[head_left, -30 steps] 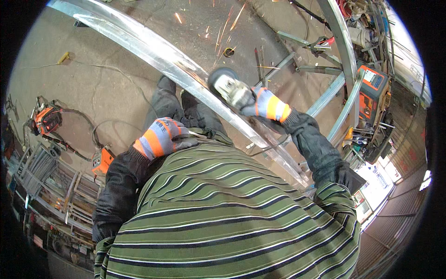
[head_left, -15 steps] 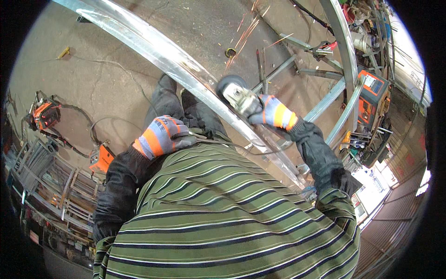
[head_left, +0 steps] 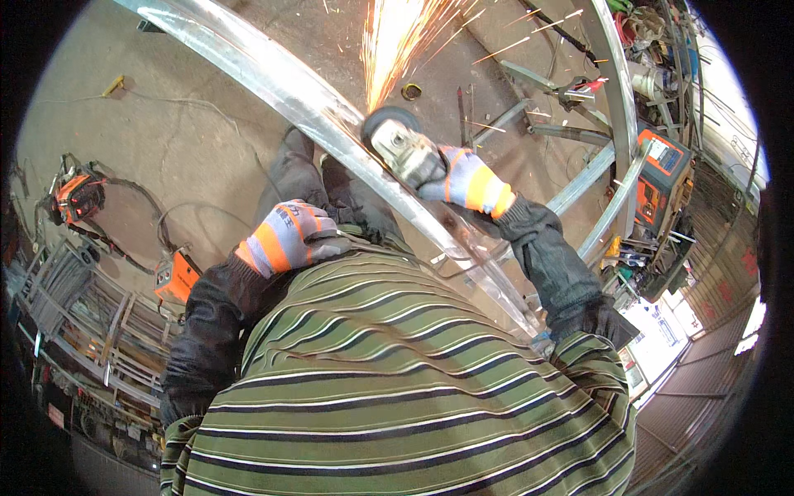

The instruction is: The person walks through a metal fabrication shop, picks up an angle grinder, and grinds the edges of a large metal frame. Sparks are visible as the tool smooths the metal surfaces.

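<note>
1. The right hand (head_left: pixel 467 182), between 1 and 2 o'clock of the view's centre, has its fingers wrapped around an angle grinder (head_left: pixel 405 153) at 12 o'clock.
2. The grinder's disc meets the long metal bar (head_left: pixel 273 78), which runs from between 10 and 11 o'clock down to 4.
3. The left hand (head_left: pixel 289 238), at 9 o'clock, rests against the waist with fingers curled; whether they hold anything, I cannot tell.
4. The disc could catch on the bar and kick, likely because only one hand steadies the tool.
5. Sparks (head_left: pixel 397 50) stream toward 12 o'clock; they could scorch the yellow ring (head_left: pixel 410 91) just beside their path.
6. The striped shirt (head_left: pixel 397 380), at 6 o'clock, could snag if the tool swung back.
7. Counted: two gloved hands, one grinder, one bar, one ring, one orange machine (head_left: pixel 657 178) between 2 and 3 o'clock, one orange box (head_left: pixel 175 277) near 9.
</note>
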